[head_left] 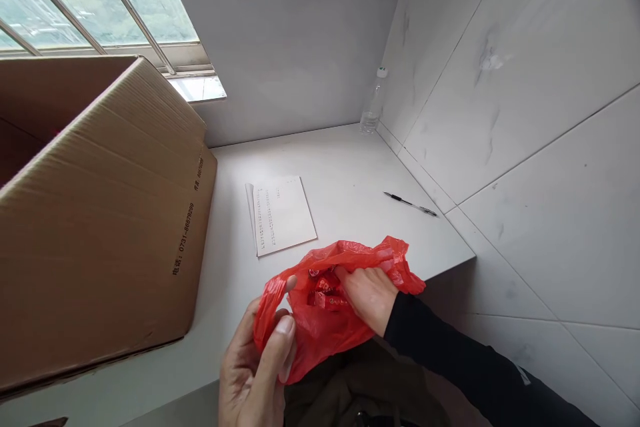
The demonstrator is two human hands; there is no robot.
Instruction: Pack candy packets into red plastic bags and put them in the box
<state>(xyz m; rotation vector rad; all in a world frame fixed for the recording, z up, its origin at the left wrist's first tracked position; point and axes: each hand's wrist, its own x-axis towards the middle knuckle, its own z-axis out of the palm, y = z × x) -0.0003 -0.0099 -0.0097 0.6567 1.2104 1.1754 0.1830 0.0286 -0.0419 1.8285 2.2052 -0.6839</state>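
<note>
A thin red plastic bag (325,340) is held at the table's front edge, its mouth facing up. At its left rim, my left hand (257,367) is closed on the plastic, with the thumb in front. Several small red wrapped packets (330,300) with pale lettering lie inside the bag. My right hand (371,295) reaches into the bag from the right, next to these packets. Its fingertips are hidden among the packets and the plastic, so whether it grips one does not show.
A large open cardboard box (125,213) stands on the left of the white table (345,180). Beyond the bag lies a notebook (285,213) with writing, and a black pen (410,204) to its right. A clear bottle (373,107) stands in the back corner by the tiled wall (530,213).
</note>
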